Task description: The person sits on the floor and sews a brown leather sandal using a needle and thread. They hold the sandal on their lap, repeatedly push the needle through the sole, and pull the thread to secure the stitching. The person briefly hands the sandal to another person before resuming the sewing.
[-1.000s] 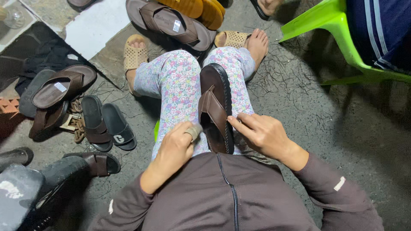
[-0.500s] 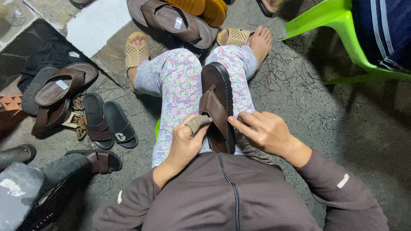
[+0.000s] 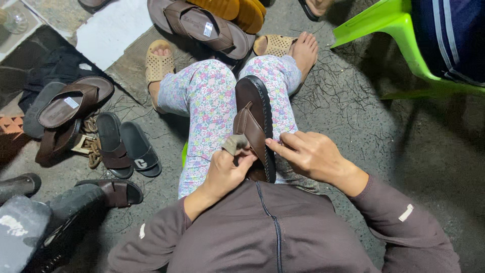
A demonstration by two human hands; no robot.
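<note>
Far left: loose brown sandals (image 3: pixel 65 108) stacked on a dark mat, tagged, with a pair of black slides (image 3: pixel 126 146) lying flat just beside them on the concrete, so they sit within reach but clear of the lap. Another brown sandal (image 3: pixel 113 191) lies lower left near a dark boot (image 3: pixel 17 184). Centre: person seated, legs in floral trousers (image 3: pixel 207 101) stretched forward, so the lap serves as the work surface. The brown sandal in hand (image 3: pixel 255 121) lies lengthwise along the right thigh, heel end toward the body, strap up, which keeps the strap and edge facing the camera. Left hand (image 3: pixel 225 172) is curled tight around a small grey cloth pad (image 3: pixel 235 144), pressed against the strap side of the sandal. Right hand (image 3: pixel 310 154) rests on the sandal's right edge, fingers bent and pinching at the sole rim; likely steadying it, exact grip partly hidden. Right: green plastic chair (image 3: pixel 394 40), well apart, another person's dark striped clothing above it.
</note>
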